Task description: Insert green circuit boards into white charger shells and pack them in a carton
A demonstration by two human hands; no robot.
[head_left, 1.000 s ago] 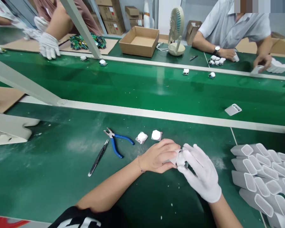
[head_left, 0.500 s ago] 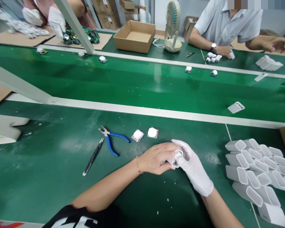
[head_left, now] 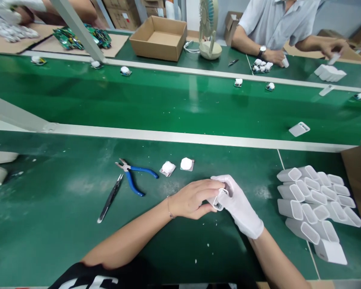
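Note:
My bare left hand (head_left: pixel 190 199) is wrapped round a small white plastic case (head_left: pixel 218 204) and keeps its open end turned to the right. My right hand (head_left: pixel 242 208), in a white glove, grips the same case from the other side, its thumb at the open end. What sits inside the case is mostly hidden. Beyond my hands lie two small parts with white padding on top, one part (head_left: pixel 168 168) left of the other part (head_left: pixel 187 163). Blue-handled pliers (head_left: pixel 129 171) and black tweezers (head_left: pixel 110 198) rest farther left on the green table.
Several white hollow cases (head_left: pixel 289 209) stand grouped at the right, beside a cardboard box (head_left: pixel 359 184). A pale rail (head_left: pixel 168 135) borders the green conveyor (head_left: pixel 156 106), which carries a white case (head_left: pixel 299 129) and small parts. Across it, a co-worker's hand (head_left: pixel 273 57) holds a white piece.
The view has shifted slightly, while both my hands stay on the case. Across the conveyor, a gloved hand has left the circuit boards, and a co-worker's other hand now holds a white piece.

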